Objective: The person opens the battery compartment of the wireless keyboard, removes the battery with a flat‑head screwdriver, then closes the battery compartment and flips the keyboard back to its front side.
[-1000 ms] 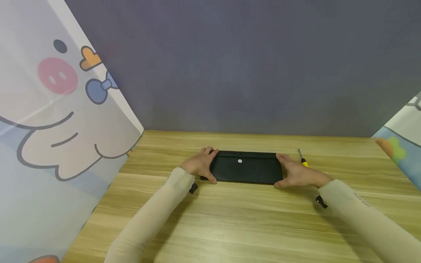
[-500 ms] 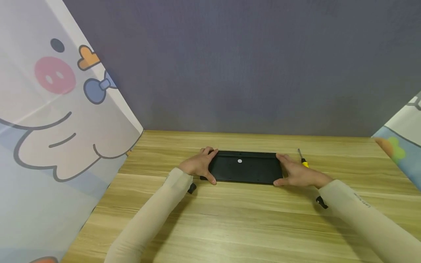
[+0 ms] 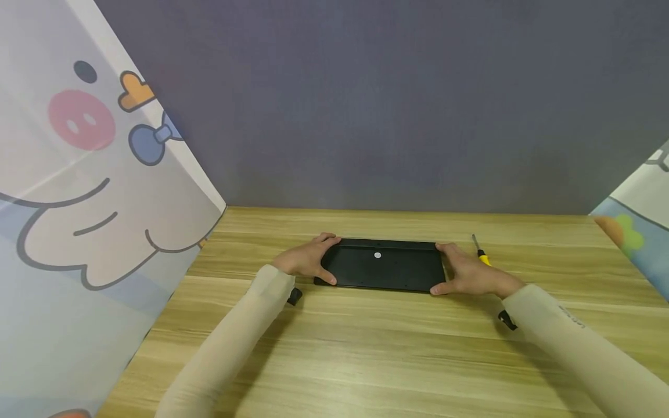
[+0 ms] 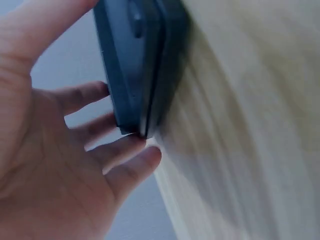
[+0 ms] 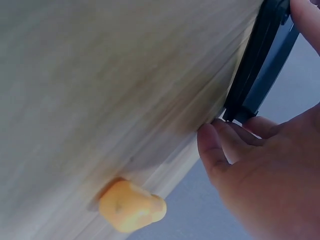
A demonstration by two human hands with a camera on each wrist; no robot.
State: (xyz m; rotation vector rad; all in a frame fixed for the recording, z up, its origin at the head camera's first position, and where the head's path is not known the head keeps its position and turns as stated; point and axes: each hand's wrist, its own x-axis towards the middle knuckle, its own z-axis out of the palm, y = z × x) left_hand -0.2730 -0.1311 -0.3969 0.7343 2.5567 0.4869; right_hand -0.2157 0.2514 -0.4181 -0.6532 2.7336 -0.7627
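Note:
A black keyboard (image 3: pixel 389 270) lies with its underside up, showing a white round sticker and a raised ridge along its far side. My left hand (image 3: pixel 305 259) holds its left end, thumb at the near corner and fingers at the far one. In the left wrist view, spread fingertips (image 4: pixel 95 91) meet the keyboard's edge. At the other end my right hand (image 3: pixel 467 274) spans the keyboard from near to far edge between thumb and fingers. The right wrist view has the fingers (image 5: pixel 212 147) at its corner, low over the wood.
Just beyond my right hand lies a screwdriver (image 3: pixel 483 256) with a yellow and black handle, its shaft pointing away. A grey panel (image 3: pixel 407 116) stands behind the wooden table (image 3: pixel 366 348). Cartoon-printed panels (image 3: pixel 130 232) flank it.
My left hand has shifted slightly left along the keyboard's end, and its thumb sits nearer the corner. The right hand keeps its hold. The whole head view has drifted slightly.

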